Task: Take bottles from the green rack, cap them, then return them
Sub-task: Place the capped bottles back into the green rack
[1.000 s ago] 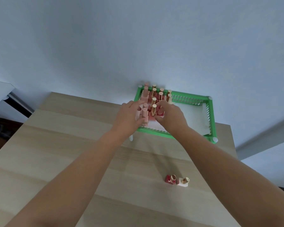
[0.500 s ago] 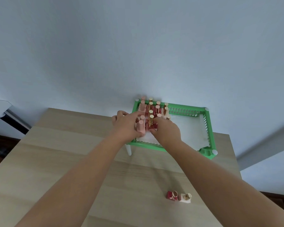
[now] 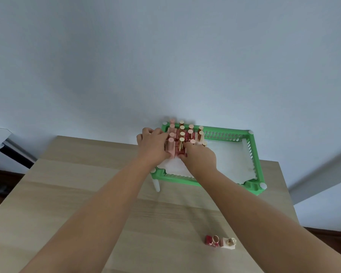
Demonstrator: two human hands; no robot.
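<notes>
A green rack (image 3: 256, 154) with a white liner stands on short white legs at the table's far edge. Several capped bottles (image 3: 189, 133), pink and red with gold or pink caps, stand packed in its back left corner. My left hand (image 3: 153, 147) wraps around the front pink bottle (image 3: 170, 147) from the left. My right hand (image 3: 202, 159) pinches the base of the front red bottle with a gold cap (image 3: 181, 145) beside it. Near me on the table stand a red uncapped bottle (image 3: 211, 240) and a white uncapped bottle (image 3: 229, 243), side by side.
The light wooden table (image 3: 87, 184) runs from the rack toward me. A pale wall rises right behind the rack. The rack's right half shows only the white liner (image 3: 232, 160). A white object and dark floor lie off the table's left edge.
Both hands stay on the front bottles and have pushed a little deeper toward the rack's back left corner. The view has tilted up, so everything sits lower in the frame.
</notes>
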